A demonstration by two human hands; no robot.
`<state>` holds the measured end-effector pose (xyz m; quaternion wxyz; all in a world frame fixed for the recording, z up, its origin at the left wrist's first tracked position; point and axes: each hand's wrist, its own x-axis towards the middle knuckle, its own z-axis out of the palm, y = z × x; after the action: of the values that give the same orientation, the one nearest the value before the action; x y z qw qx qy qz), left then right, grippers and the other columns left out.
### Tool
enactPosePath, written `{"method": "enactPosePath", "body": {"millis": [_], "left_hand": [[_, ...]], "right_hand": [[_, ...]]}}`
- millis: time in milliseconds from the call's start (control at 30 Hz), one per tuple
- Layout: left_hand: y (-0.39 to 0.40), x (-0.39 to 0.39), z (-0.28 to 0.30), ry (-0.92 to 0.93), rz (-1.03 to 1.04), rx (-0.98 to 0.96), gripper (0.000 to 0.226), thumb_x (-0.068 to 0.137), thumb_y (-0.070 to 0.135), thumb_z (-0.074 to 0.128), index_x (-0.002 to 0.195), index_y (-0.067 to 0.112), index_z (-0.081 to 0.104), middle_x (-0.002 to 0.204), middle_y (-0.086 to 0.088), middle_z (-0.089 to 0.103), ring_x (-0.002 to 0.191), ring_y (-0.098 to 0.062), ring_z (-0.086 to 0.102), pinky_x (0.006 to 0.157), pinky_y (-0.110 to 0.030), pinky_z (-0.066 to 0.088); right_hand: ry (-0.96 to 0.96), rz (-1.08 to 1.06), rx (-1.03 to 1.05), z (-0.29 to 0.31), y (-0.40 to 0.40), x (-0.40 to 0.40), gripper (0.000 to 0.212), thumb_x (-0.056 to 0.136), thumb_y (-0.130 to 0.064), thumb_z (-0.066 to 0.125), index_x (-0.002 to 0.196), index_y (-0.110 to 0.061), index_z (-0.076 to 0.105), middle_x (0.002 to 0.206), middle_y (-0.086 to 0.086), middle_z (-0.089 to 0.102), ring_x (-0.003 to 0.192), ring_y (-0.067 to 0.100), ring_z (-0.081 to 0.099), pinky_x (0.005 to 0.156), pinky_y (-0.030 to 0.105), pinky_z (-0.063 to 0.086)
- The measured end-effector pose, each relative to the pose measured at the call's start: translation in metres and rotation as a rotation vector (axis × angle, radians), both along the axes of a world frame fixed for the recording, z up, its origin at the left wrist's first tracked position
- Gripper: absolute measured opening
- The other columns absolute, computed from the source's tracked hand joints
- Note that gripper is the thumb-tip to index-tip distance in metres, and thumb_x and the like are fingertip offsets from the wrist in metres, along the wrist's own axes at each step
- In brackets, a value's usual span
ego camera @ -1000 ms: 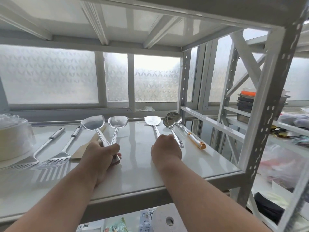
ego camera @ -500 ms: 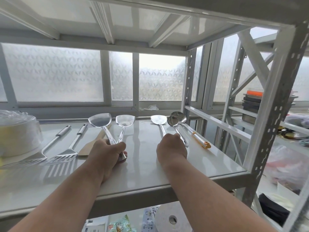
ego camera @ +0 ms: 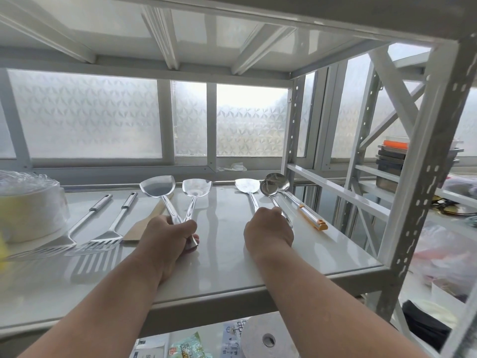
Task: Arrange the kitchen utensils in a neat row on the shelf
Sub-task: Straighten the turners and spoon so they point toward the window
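I am judging these utensils to be light, rigid, polished steel, likely slippery on the glossy shelf (ego camera: 232,275) and apt to clatter or skid rather than break; the handle ends are the sensible place to take hold, since the broad heads would swing. My left hand (ego camera: 165,236) is gripping two handles at once, its fingers (ego camera: 189,226) curled tightly around the crossing shafts of the large spatula (ego camera: 157,186) and the smaller spatula (ego camera: 196,187), whose heads are fanning apart beyond my knuckles. My right hand (ego camera: 267,231) is closing over the handle of a third spatula (ego camera: 247,184), fingers curled downward; whether it is also touching the ladle (ego camera: 268,187) just beside it I cannot tell. Outboard of the right hand, an orange-tipped ladle (ego camera: 278,180) is lying overlapped with that ladle. Outboard of the left hand are lying a wooden spatula (ego camera: 139,228) and two slotted turners (ego camera: 103,241).
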<state>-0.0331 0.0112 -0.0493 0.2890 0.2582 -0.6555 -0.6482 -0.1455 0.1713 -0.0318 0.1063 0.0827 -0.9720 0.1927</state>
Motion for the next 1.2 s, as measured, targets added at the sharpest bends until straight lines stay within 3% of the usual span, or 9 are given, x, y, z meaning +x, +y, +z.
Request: {"method": "enactPosePath", "body": {"millis": [100,300,467,633,900,1067,1200], "left_hand": [[0.0008,-0.0004,0.001,0.003,0.001,-0.006,0.012,0.088,-0.002,0.067,0.1,-0.006,0.067,0.076,-0.016,0.067,0.068,-0.029,0.067,0.081,-0.046,0.061],[-0.0008,-0.0005,0.0005,-0.005,-0.005,-0.008,0.011,0.087,-0.001,0.068,0.097,-0.006,0.066,0.073,-0.017,0.068,0.062,-0.026,0.066,0.068,-0.035,0.06],[-0.0016,-0.0011,-0.0009,0.003,-0.013,-0.004,0.013,0.087,0.001,0.069,0.098,-0.006,0.066,0.072,-0.015,0.068,0.066,-0.028,0.067,0.078,-0.043,0.062],[0.0011,0.001,0.0015,0.008,-0.018,-0.001,0.013,0.088,-0.001,0.068,0.1,-0.007,0.065,0.076,-0.018,0.066,0.067,-0.028,0.066,0.067,-0.035,0.06],[-0.0042,-0.0033,-0.0036,0.003,-0.012,0.003,0.02,0.085,0.001,0.07,0.102,-0.008,0.065,0.076,-0.022,0.07,0.067,-0.031,0.067,0.072,-0.04,0.061],[-0.0047,-0.005,-0.0045,0.011,-0.015,0.005,0.021,0.085,-0.001,0.069,0.103,-0.01,0.064,0.076,-0.021,0.068,0.067,-0.03,0.065,0.061,-0.034,0.059],[-0.0054,-0.006,-0.0051,0.012,-0.012,0.011,0.021,0.086,0.0,0.069,0.104,-0.01,0.064,0.077,-0.022,0.068,0.067,-0.03,0.066,0.062,-0.033,0.06]], "right_hand": [[-0.006,-0.011,-0.011,0.0005,0.0004,0.0008,0.036,0.095,-0.021,0.053,0.129,-0.016,0.061,0.134,0.008,0.051,0.126,0.03,0.056,0.092,0.04,0.051],[-0.025,-0.02,-0.032,0.0013,0.0022,0.0014,0.038,0.093,-0.018,0.053,0.13,-0.016,0.057,0.136,0.009,0.049,0.128,0.031,0.053,0.096,0.04,0.049],[-0.033,-0.028,-0.026,0.0002,0.002,0.0007,0.039,0.093,-0.018,0.054,0.131,-0.016,0.056,0.137,0.01,0.047,0.129,0.031,0.052,0.096,0.04,0.049],[-0.033,-0.031,0.002,-0.0026,0.0008,-0.0032,0.039,0.094,-0.018,0.049,0.133,-0.016,0.057,0.139,0.011,0.044,0.132,0.032,0.049,0.097,0.042,0.049],[-0.04,-0.049,-0.011,-0.0049,0.0018,-0.0056,0.042,0.093,-0.02,0.049,0.135,-0.015,0.051,0.141,0.012,0.042,0.131,0.031,0.047,0.096,0.042,0.048],[-0.045,-0.063,-0.016,-0.0057,0.0012,-0.0063,0.042,0.094,-0.02,0.049,0.135,-0.014,0.052,0.141,0.013,0.042,0.131,0.032,0.047,0.097,0.042,0.048],[-0.06,-0.059,-0.023,-0.0056,0.0012,-0.0061,0.043,0.093,-0.019,0.049,0.136,-0.014,0.052,0.142,0.014,0.041,0.131,0.032,0.047,0.098,0.042,0.048]]}}
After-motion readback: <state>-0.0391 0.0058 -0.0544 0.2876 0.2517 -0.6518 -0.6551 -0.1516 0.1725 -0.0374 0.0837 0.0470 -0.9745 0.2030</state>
